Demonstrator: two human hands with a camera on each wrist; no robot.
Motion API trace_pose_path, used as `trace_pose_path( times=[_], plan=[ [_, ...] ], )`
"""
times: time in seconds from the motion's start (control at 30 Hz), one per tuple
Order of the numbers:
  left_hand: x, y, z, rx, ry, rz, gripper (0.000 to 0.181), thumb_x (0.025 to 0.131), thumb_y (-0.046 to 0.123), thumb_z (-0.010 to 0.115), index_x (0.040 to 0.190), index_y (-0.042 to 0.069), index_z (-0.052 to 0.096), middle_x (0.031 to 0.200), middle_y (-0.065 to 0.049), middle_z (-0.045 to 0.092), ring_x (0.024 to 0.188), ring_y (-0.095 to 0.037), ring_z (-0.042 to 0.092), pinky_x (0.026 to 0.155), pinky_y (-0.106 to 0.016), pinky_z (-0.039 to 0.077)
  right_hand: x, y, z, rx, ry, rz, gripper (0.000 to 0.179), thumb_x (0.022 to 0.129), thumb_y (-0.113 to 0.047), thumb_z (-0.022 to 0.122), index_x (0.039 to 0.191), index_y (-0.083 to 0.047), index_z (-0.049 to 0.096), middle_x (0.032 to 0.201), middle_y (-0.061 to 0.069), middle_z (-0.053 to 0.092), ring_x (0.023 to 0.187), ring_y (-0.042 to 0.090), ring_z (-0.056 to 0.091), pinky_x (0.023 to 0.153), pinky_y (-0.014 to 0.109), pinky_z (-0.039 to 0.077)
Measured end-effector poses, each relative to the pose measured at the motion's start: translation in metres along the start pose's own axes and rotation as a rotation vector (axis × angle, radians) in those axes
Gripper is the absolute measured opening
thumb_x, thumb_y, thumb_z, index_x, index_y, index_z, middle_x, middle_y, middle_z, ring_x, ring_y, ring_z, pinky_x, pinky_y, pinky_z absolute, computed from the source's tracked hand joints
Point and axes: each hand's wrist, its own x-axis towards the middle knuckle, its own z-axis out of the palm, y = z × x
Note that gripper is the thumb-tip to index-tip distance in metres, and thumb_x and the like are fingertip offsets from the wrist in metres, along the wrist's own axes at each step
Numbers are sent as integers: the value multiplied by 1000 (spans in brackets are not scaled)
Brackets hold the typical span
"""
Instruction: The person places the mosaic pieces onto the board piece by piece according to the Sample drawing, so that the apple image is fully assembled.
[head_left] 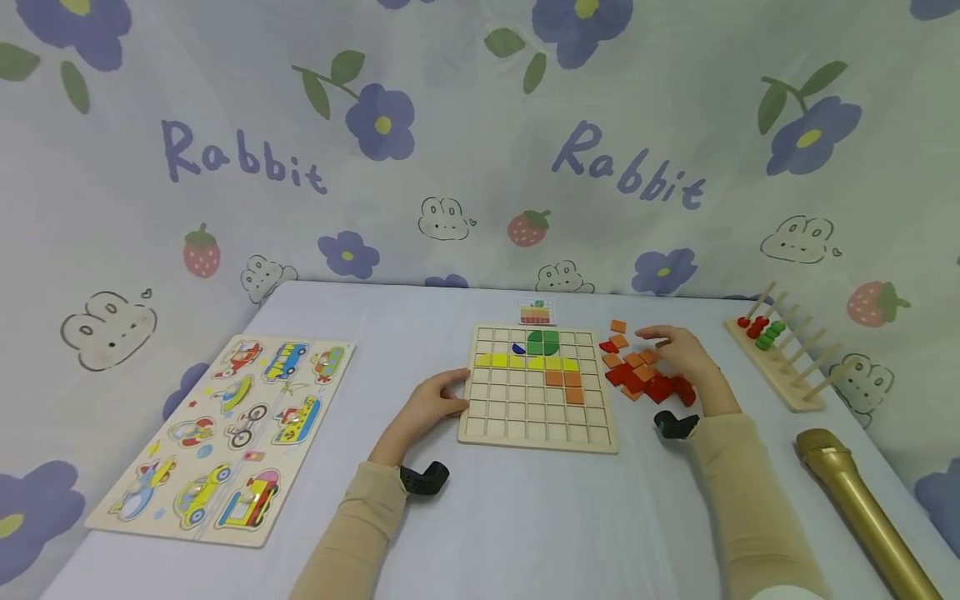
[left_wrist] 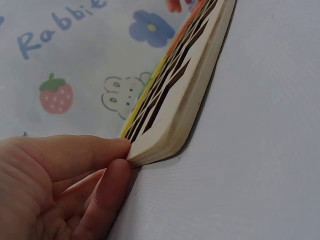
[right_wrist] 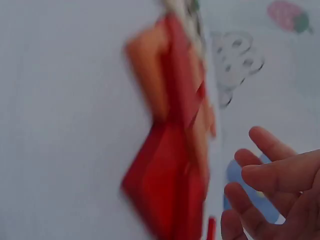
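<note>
A wooden grid board [head_left: 495, 421] lies flat in the middle of the head view, with green, blue, yellow and orange tiles in some squares. My left hand [head_left: 432, 404] is at its left edge. In the left wrist view, index finger and thumb touch the board's edge [left_wrist: 172, 137] near a corner. Just right of the board, red and orange tiles [head_left: 633, 379] lie in a loose heap. Over the heap's far right side hovers my right hand [head_left: 678, 354]. The right wrist view shows its fingers [right_wrist: 270, 175] spread loosely with nothing between them, beside blurred red tiles [right_wrist: 160, 175].
A small pattern card [head_left: 537, 312] lies behind the board. To the left is a vehicle puzzle board [head_left: 247, 442]. At the right stand a wooden bead rack [head_left: 780, 367] with red and green beads and, nearer, a gold microphone [head_left: 855, 500]. A patterned cloth [head_left: 465, 150] hangs behind the table.
</note>
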Motion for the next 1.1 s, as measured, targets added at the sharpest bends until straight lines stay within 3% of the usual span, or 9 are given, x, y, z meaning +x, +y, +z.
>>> trace_pose_path(
  times=[0.1, 0.17, 0.27, 0.37, 0.47, 0.53, 0.7, 0.87, 1.1],
  plan=[
    [-1, 0, 0, -1, 2, 1, 56, 81, 8, 69, 133, 10, 50, 78, -8, 57, 69, -15, 54, 65, -26, 47, 4, 13, -5, -29, -38, 41, 56, 81, 9, 38, 136, -1, 43, 139, 28, 32, 114, 42, 38, 83, 42, 45],
    [-2, 0, 0, -5, -1, -3, 56, 81, 8, 69, 134, 11, 50, 78, -8, 57, 70, -15, 54, 65, -26, 47, 6, 19, -5, -42, -60, 30, 56, 80, 10, 41, 135, 1, 44, 134, 29, 35, 101, 37, 45, 76, 37, 46],
    [-3, -1, 0, -8, -4, -6, 56, 81, 7, 69, 134, 11, 50, 79, -8, 57, 70, -15, 55, 65, -26, 47, 7, 23, -4, -83, -66, -30, 50, 80, 9, 49, 130, 5, 48, 131, 31, 38, 81, 26, 51, 66, 30, 45],
    [-2, 0, 0, -8, -2, -8, 56, 81, 8, 69, 134, 11, 50, 79, -8, 57, 70, -15, 55, 65, -26, 47, 6, 23, -4, -130, -50, -94, 42, 82, 5, 53, 124, 9, 52, 132, 34, 35, 71, 21, 52, 63, 28, 44],
    [0, 0, 0, 0, 3, -12, 56, 81, 9, 69, 134, 12, 51, 79, -8, 58, 70, -15, 55, 65, -26, 46, 5, 20, -5, -187, -30, -118, 36, 85, 1, 55, 119, 10, 55, 133, 36, 34, 72, 20, 54, 64, 29, 45],
    [1, 0, -1, 2, 2, -11, 56, 81, 9, 69, 134, 12, 50, 79, -8, 58, 70, -15, 55, 65, -25, 47, 5, 22, -5, -208, -23, -110, 34, 87, -3, 55, 118, 9, 56, 124, 33, 43, 72, 21, 54, 65, 30, 46],
    [0, 0, 1, -1, -4, -17, 56, 81, 8, 69, 134, 11, 50, 77, -8, 57, 68, -15, 55, 64, -26, 47, -4, 21, -2, -231, 15, -73, 40, 89, -19, 60, 121, 6, 54, 119, 27, 50, 90, 31, 53, 77, 40, 47],
    [-2, 1, 2, -4, 1, -19, 56, 81, 7, 69, 134, 10, 50, 76, -8, 56, 68, -15, 55, 64, -26, 47, -17, 1, 11, -148, 67, -67, 48, 88, -28, 62, 125, 2, 52, 122, 24, 50, 100, 34, 51, 78, 38, 47],
    [0, 0, 1, 13, 9, -19, 56, 81, 8, 69, 134, 11, 50, 77, -8, 56, 68, -14, 53, 62, -24, 45, -30, -38, 50, 20, -18, -122, 44, 84, -28, 68, 120, -4, 58, 113, 15, 53, 93, 26, 47, 70, 29, 41]
  ],
)
